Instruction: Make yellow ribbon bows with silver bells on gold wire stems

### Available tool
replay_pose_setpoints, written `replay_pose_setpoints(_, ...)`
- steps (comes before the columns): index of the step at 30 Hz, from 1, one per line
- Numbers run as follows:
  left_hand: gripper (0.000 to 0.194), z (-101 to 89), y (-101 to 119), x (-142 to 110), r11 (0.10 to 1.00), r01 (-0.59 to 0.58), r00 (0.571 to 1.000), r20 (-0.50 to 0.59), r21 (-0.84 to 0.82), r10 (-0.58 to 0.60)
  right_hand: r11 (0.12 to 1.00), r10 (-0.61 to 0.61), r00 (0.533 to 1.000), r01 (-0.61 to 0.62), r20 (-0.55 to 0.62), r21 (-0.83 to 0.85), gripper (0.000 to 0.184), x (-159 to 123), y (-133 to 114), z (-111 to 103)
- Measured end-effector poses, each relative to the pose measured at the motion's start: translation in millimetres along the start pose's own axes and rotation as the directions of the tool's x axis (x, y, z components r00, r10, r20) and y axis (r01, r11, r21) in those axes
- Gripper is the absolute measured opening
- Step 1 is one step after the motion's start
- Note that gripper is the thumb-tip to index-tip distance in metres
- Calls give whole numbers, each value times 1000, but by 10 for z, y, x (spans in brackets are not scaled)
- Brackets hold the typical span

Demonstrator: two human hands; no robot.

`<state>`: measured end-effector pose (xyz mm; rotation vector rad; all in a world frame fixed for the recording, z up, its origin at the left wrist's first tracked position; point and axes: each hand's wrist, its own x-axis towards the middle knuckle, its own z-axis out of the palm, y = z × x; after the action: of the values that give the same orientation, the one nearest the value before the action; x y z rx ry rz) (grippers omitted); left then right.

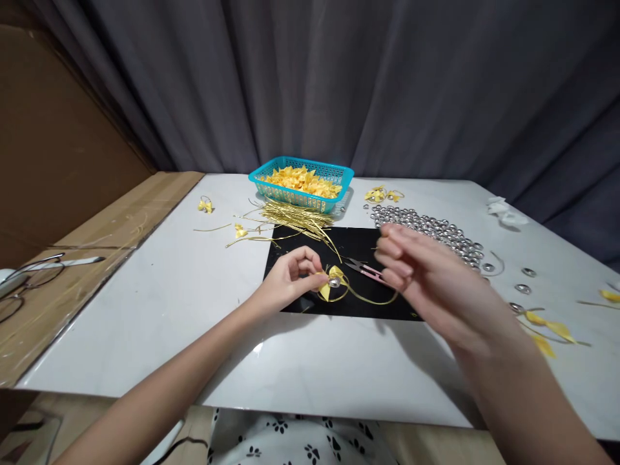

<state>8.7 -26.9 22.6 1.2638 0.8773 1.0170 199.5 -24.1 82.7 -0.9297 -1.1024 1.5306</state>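
Between the thumb and fingers of my left hand is a yellow ribbon bow with a shiny silver bead at its middle. A gold cord loops from the bow and curves up to my right hand, where its end goes out of sight. The fingers of my right hand are pinched together, raised above the right side of a black mat. Snips with pink handles lie on the mat between my hands, partly covered by the right one.
Behind the mat lies a bundle of gold cords, near a turquoise basket of yellow bows. Many silver beads spread at the right. Corded bows lie at the back, others at right. Glasses rest on cardboard at left.
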Motion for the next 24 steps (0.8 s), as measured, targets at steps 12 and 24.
replay_pose_setpoints(12,20,43,99,-28,997,-4,992,-125,-72,-5,778,-377,918,387,125,-494,7,-149,383,158)
replay_pose_setpoints(24,19,40,119,-34,987,25,982,-181,-160,-54,700,-356,887,461,293,-545,4,-174,253,79)
